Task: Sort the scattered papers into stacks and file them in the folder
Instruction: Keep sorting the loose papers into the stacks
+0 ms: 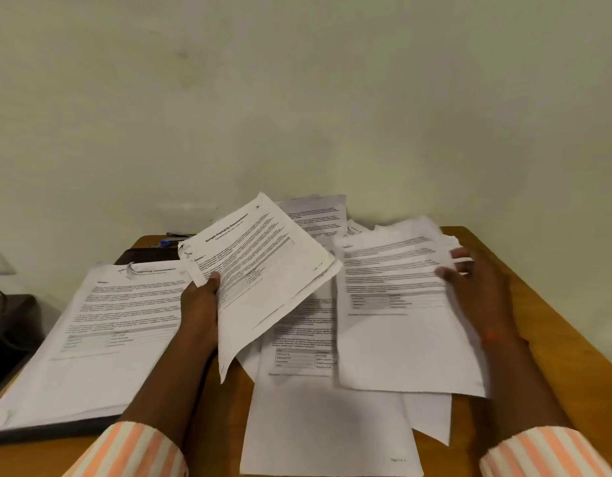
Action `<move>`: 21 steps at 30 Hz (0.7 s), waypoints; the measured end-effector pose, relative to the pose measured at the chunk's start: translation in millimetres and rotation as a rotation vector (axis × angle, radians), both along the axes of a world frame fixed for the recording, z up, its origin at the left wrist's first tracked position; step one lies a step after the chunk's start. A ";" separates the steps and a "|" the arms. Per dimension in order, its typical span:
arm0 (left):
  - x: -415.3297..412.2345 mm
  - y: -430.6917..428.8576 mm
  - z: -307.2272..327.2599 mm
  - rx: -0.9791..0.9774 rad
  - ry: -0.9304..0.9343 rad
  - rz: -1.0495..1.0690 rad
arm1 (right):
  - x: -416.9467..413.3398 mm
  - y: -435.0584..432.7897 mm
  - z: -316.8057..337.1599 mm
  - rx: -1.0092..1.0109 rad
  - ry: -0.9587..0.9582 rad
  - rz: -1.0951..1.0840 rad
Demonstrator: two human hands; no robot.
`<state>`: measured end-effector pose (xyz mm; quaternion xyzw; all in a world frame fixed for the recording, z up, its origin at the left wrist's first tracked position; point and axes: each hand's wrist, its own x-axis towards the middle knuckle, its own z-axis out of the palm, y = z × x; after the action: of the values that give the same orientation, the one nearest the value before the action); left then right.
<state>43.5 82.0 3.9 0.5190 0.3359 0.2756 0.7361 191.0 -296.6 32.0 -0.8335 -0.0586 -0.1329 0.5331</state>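
pale, scuffed wall [297, 98] rises behind a wooden table [545, 315] strewn with printed pages. at the left side of the table a dark folder [57, 432] lies flat, only its edge showing beneath a thick stack [108, 321] of printed sheets that rests on it; the top page is torn at its upper corner. the left hand [199, 304] grips a tilted set of pages [263, 270] by its lower left edge, thumb on top and fingers beneath, holding it clear of the table between the stack and the heap; its bold heading is too blurred to read surely. the right hand [476, 287] pinches the right edge of a sheet [401, 321], thumb on the printed face, the sheet smeared by blur and raised over the heap. under both lies the heap of loose papers [325, 425], overlapping at odd angles across the middle of the table, some reaching back toward the wall. a blue-capped pen [167, 242] lies at the far edge behind the folder. both forearms wear orange-and-white striped sleeves [132, 452], and a red thread [492, 337] circles the right wrist
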 end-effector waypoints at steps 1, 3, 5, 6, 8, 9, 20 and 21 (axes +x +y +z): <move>-0.2 -0.3 0.7 -0.001 0.002 -0.002 | 5.7 -15.1 -5.0 -0.077 0.048 -0.047; 0.0 0.3 0.7 -0.001 0.003 -0.004 | 16.4 -31.5 -18.9 -0.312 0.075 -0.192; -0.2 -1.4 1.6 -0.006 0.002 -0.005 | 15.0 -24.5 -22.7 -0.507 0.035 -0.343; -0.6 -2.5 2.3 -0.007 -0.001 -0.002 | 9.6 -13.7 -22.9 -0.575 0.028 -0.350; -0.4 -3.6 4.1 0.001 0.006 0.002 | -4.3 17.8 -25.2 -0.725 0.143 -0.166; -1.0 -3.7 4.4 0.000 0.018 0.005 | -9.8 32.8 -30.4 -0.814 0.208 -0.028; -4.5 -11.0 16.8 -0.014 0.032 0.002 | -31.5 45.2 -20.4 -0.665 0.065 0.290; -3.4 -9.1 14.6 -0.024 0.033 0.007 | -40.1 59.0 -23.5 -0.577 -0.001 0.310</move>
<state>40.1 72.9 18.5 0.5135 0.3529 0.2656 0.7357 150.9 -237.6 8.5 -0.9312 -0.2203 -0.0286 0.2890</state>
